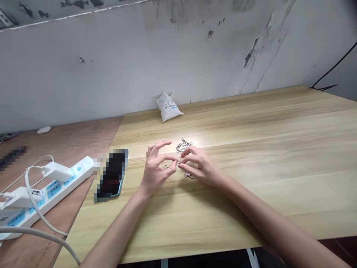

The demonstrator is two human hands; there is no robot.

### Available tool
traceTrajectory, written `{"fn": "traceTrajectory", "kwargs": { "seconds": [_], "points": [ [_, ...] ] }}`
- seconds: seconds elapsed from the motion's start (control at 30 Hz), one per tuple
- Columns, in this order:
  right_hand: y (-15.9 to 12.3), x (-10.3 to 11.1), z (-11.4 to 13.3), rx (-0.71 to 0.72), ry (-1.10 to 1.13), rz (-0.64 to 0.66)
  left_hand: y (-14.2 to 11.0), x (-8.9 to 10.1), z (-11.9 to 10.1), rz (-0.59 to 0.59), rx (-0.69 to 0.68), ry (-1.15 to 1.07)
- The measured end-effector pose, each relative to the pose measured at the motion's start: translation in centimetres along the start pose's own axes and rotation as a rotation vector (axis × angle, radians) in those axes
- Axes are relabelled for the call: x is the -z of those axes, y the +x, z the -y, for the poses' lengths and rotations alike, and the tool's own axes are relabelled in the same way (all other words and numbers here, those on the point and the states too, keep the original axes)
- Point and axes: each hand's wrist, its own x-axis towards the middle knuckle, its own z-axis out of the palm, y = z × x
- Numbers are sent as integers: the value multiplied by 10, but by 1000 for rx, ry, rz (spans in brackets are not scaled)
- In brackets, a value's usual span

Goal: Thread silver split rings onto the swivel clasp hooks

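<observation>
My left hand [156, 169] and my right hand [199, 166] hover low over a light wood table [251, 156], their fingertips meeting on a small metal clasp [179, 160]. Just beyond the fingers lies a tangled pile of metal lobster clasps [183, 145]. A small metal ring [166, 167] sits under my left hand's fingers. Below my right hand's fingertips, a further metal clasp [189, 175] rests on the wood, apart from the fingers.
A blurred phone in a teal case [111, 175] lies left of my hands. Further left, a white power strip [50, 193] with white chargers and cables sits on a brown wooden board [83, 145]. A white labelled pouch [168, 107] leans against the stained wall.
</observation>
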Motion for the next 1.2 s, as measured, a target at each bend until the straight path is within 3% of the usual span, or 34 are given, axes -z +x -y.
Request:
{"fn": "traceTrajectory", "kwargs": {
  "seconds": [0.1, 0.3, 0.5, 0.7, 0.83, 1.0, 1.1, 1.2],
  "points": [
    [0, 5, -6, 59, -92, -3, 0, -1, 2, 30, 1, 2],
    [1, 11, -6, 168, -295, -165, 1, -2, 6, 206, 127, -36],
    [0, -1, 8, 329, -414, -39, 0, 0, 10, 328, 132, -27],
    [-1, -1, 10, 377, -392, 12, 2, 3, 14, 283, 100, 70],
    [-3, -1, 5, 311, -317, 66, 5, 11, 21, 276, 110, 158],
    [-3, 8, -7, 85, -167, 99, 6, 21, 28, 311, 60, 288],
    [-1, 8, -20, -45, -282, 11, 6, 23, 29, 353, 35, 318],
    [1, 2, -32, -139, -425, 10, 7, 24, 28, 407, 2, 333]
  ]
}}
